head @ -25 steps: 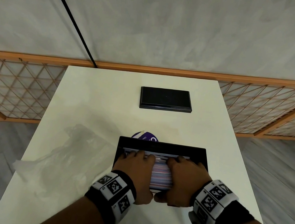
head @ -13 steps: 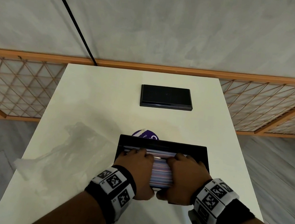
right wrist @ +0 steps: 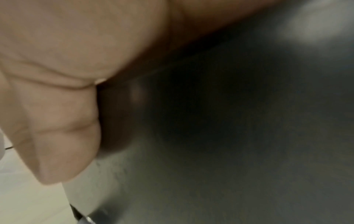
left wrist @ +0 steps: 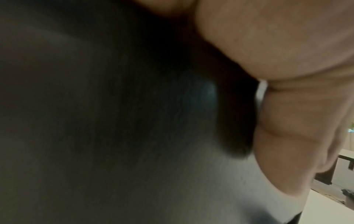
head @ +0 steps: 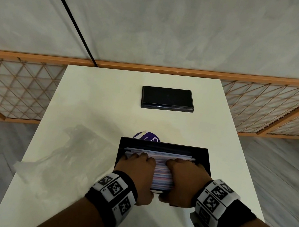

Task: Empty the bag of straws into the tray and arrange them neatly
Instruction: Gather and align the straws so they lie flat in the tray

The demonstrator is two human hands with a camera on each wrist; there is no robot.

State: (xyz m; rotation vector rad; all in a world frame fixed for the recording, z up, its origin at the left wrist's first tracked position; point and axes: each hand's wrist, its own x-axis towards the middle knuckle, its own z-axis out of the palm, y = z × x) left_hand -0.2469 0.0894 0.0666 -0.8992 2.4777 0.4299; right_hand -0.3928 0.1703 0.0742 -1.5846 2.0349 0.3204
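A black tray (head: 203, 156) sits near the table's front edge, and a pile of pastel straws (head: 162, 176) lies across it from left to right. My left hand (head: 137, 166) and right hand (head: 184, 173) lie side by side on the pile. Their fingers curl down over its far side and both thumbs sit at the tray's near rim. The empty clear bag (head: 74, 152) lies crumpled on the table left of the tray. Both wrist views are dark and blurred. They show only my left thumb (left wrist: 287, 136) and my right thumb (right wrist: 63, 136) close up.
A round purple object (head: 146, 136) peeks out just behind the tray. A second flat black tray (head: 167, 98) lies further back on the white table (head: 108, 98). Wooden lattice panels (head: 14, 84) stand on the floor beyond both sides.
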